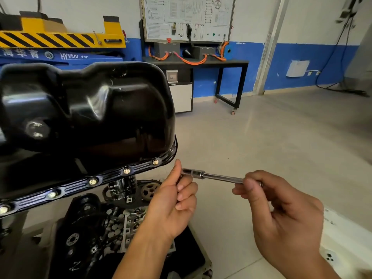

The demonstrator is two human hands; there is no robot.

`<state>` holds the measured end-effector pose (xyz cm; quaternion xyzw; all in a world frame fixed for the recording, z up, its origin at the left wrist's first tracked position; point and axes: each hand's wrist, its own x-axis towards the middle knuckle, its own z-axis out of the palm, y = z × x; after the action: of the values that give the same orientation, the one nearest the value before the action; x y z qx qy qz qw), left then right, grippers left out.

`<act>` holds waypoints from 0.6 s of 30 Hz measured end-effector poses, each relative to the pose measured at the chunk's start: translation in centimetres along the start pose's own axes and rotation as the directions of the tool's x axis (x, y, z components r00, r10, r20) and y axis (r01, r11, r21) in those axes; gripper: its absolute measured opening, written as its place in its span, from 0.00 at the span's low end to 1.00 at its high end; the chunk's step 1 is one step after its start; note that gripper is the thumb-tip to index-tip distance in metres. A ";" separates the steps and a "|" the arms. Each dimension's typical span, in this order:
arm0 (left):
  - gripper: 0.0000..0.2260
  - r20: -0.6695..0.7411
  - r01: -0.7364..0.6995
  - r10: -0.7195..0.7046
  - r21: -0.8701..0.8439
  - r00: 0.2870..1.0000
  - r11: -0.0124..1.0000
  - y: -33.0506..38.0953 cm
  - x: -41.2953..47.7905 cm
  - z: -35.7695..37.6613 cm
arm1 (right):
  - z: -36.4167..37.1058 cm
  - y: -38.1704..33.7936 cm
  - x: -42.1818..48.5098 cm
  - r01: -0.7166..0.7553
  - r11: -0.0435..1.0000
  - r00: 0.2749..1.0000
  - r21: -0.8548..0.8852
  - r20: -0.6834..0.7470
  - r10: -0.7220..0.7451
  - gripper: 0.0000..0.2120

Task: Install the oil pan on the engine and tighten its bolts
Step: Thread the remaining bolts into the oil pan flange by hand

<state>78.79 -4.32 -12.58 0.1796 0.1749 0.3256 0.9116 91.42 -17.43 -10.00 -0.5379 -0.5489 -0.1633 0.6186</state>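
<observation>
Fingers of our left hand (pixel 173 200) curl round the socket end of the wrench (pixel 213 175), while our right hand (pixel 281 208) pinches its handle. The glossy black oil pan (pixel 90 109) sits at left, with bolts (pixel 126 170) lining its flange near our thumb.

The oil pan (pixel 90 109) before me is black metal, smooth and highly glossy, catching reflections. Its flange bolts (pixel 126 171) are bright, shiny metal. The socket wrench (pixel 217 176) I hold is polished, chrome-like steel. Below, the engine parts (pixel 120 220) look like dull grey cast metal, rougher. The floor (pixel 281 137) is smooth pale tile with a faint sheen.
</observation>
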 end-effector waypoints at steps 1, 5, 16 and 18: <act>0.18 -0.035 0.004 -0.005 -0.026 0.999 1.000 -0.2 0.2 -0.1 | 0.0 0.2 -0.2 0.011 1.000 1.000 -0.023 0.010 -0.011 0.06; 0.13 -0.183 -0.056 0.031 -0.133 0.983 0.989 -0.9 1.0 -0.2 | 0.2 0.8 -0.7 0.019 0.997 1.000 -0.069 0.020 -0.018 0.12; 0.34 -0.204 -0.009 0.044 0.169 0.978 0.986 -1.3 1.8 0.2 | 0.3 1.7 -1.1 -0.052 0.999 0.998 -0.009 -0.038 0.051 0.06; 0.34 -0.171 0.014 0.021 0.206 0.985 0.978 -1.2 1.6 0.3 | 0.5 1.5 -1.4 -0.066 0.998 0.997 -0.004 -0.038 0.065 0.06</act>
<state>80.71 -4.23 -13.15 0.2447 0.2854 0.3216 0.8690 91.90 -17.01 -12.00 -0.5542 -0.5186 -0.1547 0.6325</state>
